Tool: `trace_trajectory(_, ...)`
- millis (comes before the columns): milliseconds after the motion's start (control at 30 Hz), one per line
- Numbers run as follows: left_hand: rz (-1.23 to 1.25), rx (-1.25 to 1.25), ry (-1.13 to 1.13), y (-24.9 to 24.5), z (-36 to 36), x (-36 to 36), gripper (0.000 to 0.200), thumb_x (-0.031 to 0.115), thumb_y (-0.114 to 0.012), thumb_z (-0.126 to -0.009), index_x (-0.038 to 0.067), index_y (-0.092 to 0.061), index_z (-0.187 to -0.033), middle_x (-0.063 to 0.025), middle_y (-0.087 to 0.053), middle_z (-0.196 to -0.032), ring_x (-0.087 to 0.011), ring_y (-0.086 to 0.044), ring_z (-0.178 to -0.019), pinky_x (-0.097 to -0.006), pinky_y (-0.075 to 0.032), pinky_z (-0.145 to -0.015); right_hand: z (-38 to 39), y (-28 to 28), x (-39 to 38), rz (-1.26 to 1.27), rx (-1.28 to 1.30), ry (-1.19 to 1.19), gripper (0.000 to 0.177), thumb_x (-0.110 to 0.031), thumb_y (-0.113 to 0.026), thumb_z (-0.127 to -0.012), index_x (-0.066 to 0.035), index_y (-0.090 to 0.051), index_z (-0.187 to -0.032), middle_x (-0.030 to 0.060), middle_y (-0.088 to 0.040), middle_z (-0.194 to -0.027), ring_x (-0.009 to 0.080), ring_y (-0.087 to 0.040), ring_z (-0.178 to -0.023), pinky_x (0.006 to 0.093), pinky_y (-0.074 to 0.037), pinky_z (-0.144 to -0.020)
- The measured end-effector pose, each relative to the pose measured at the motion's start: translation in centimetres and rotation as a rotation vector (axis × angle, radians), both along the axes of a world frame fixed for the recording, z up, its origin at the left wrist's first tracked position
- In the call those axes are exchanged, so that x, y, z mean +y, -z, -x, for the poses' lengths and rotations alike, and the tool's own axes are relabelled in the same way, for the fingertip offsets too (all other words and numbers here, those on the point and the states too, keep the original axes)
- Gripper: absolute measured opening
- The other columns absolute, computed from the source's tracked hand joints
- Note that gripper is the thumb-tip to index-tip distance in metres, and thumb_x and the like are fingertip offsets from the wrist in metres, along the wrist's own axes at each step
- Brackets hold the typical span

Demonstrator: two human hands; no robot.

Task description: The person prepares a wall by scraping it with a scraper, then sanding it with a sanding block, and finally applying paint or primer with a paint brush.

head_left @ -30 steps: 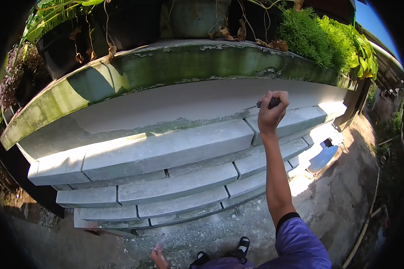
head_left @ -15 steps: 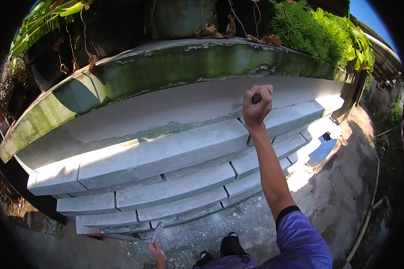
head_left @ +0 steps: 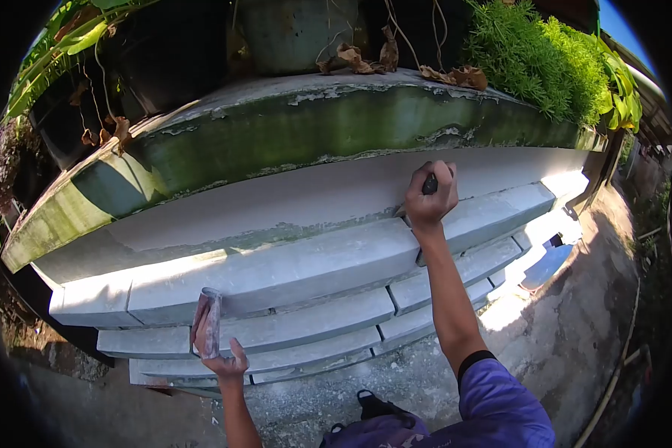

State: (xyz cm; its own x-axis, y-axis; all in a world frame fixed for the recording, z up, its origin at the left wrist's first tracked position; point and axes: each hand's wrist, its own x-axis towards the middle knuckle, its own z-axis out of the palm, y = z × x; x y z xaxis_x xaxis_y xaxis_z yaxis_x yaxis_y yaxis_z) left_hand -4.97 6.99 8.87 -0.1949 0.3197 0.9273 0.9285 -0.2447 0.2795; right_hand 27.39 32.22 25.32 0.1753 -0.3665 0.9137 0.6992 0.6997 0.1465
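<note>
Risen from 6 to 7 o'clock: left hand [head_left: 220, 352], grip closed on flat, dusty grey strip [head_left: 207, 319]; right hand [head_left: 431, 200] at 1 o'clock, fisted round dark handle [head_left: 429, 184] against smooth plaster band [head_left: 276, 201]

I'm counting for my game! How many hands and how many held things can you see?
Hands: 2, the left hand and the right hand.
Held things: 2, a grey rolled piece and a dark-handled tool.
Total: 4.
</note>
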Motion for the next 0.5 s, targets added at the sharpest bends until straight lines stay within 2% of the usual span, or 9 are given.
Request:
trace_trajectory(33, -0.009, 0.056, -0.014, -0.9, 0.1, 1.3, 0.054, 0.02, -0.054, -0.079, -0.006, -0.057, -0.125, -0.0235, -0.06, -0.125, -0.04, -0.056, -0.12, -0.0459, -0.037, -0.104, 0.1, 0.0, 0.3, 0.022, -0.025, -0.012, 0.029, 0.011, -0.057, -0.083, -0.007, -0.044, -0.102, 0.0086, -0.052, -0.072, 0.02, -0.05, -0.055, 0.0303, -0.042, -0.046)
trace_trajectory(67, -0.024, 0.107, -0.029, -1.5, 0.2, 2.4, 0.054, 0.019, -0.055, -0.077, -0.006, -0.057, -0.125, -0.0232, -0.06, -0.124, -0.0401, -0.056, -0.119, -0.0459, -0.037, -0.104, -0.5, 1.0, 0.1, -0.002, 0.06, -0.047, 0.024, 0.008, -0.055, -0.088, -0.005, -0.04, -0.102, 0.0091, -0.048, -0.073, 0.0147, -0.048, -0.051, 0.0286, -0.043, -0.045)
trace_trajectory(133, -0.049, 0.146, -0.087, -0.8, 0.9, 4.6, 0.054, 0.021, -0.056, -0.073, -0.005, -0.06, -0.12, -0.0226, -0.063, -0.119, -0.038, -0.06, -0.112, -0.0449, -0.039, -0.101, -0.5, -0.1, -1.0, -0.102, 0.071, -0.119, 0.024, 0.009, -0.053, -0.089, -0.005, -0.038, -0.101, 0.0093, -0.048, -0.073, 0.0128, -0.047, -0.049, 0.0263, -0.043, -0.043)
trace_trajectory(233, -0.118, 0.156, -0.171, 1.0, 1.5, 6.3, 0.049, 0.025, -0.055, -0.074, -0.003, -0.062, -0.114, -0.021, -0.065, -0.113, -0.0358, -0.062, -0.105, -0.0441, -0.041, -0.099, 0.4, 0.2, 0.6, 0.083, -0.132, 0.048, 0.029, 0.009, -0.056, -0.086, -0.007, -0.04, -0.102, 0.0078, -0.051, -0.072, 0.0171, -0.049, -0.055, 0.0287, -0.041, -0.043)
trace_trajectory(333, -0.208, 0.148, -0.216, 1.4, 2.0, 7.6, 0.045, 0.029, -0.053, -0.077, -0.002, -0.065, -0.107, -0.0187, -0.068, -0.106, -0.0338, -0.063, -0.098, -0.0437, -0.042, -0.096, -0.1, 0.9, 0.0, -0.079, 0.07, -0.183, 0.026, 0.009, -0.056, -0.085, -0.007, -0.04, -0.098, 0.0071, -0.052, -0.07, 0.0171, -0.048, -0.055, 0.0281, -0.039, -0.043)
trace_trajectory(367, -0.22, 0.147, -0.23, 1.1, 1.8, 7.7, 0.044, 0.03, -0.052, -0.078, -0.002, -0.065, -0.105, -0.0178, -0.068, -0.104, -0.0333, -0.063, -0.096, -0.0437, -0.043, -0.095, 0.1, 0.7, 0.6, -0.065, 0.079, -0.136, 0.025, 0.009, -0.057, -0.085, -0.007, -0.041, -0.097, 0.007, -0.052, -0.07, 0.0168, -0.048, -0.054, 0.0278, -0.038, -0.042)
trace_trajectory(467, -0.248, 0.14, -0.259, 1.2, 1.6, 7.8, 0.043, 0.032, -0.051, -0.079, -0.001, -0.066, -0.101, -0.016, -0.069, -0.101, -0.0316, -0.063, -0.092, -0.0421, -0.043, -0.093, 0.2, -0.3, 0.1, 0.063, -0.121, 0.109, 0.024, 0.01, -0.05, -0.089, -0.005, -0.034, -0.099, 0.0084, -0.048, -0.068, 0.013, -0.048, -0.048, 0.0249, -0.04, -0.042)
trace_trajectory(500, -0.25, 0.147, -0.263, 1.1, 1.6, 7.8, 0.043, 0.032, -0.052, -0.079, -0.001, -0.066, -0.101, -0.0159, -0.069, -0.1, -0.0314, -0.063, -0.092, -0.0415, -0.043, -0.092, -0.4, -0.4, -0.7, -0.007, -0.091, 0.025, 0.024, 0.01, -0.05, -0.089, -0.005, -0.034, -0.099, 0.0066, -0.048, -0.065, 0.014, -0.046, -0.048, 0.0265, -0.039, -0.042)
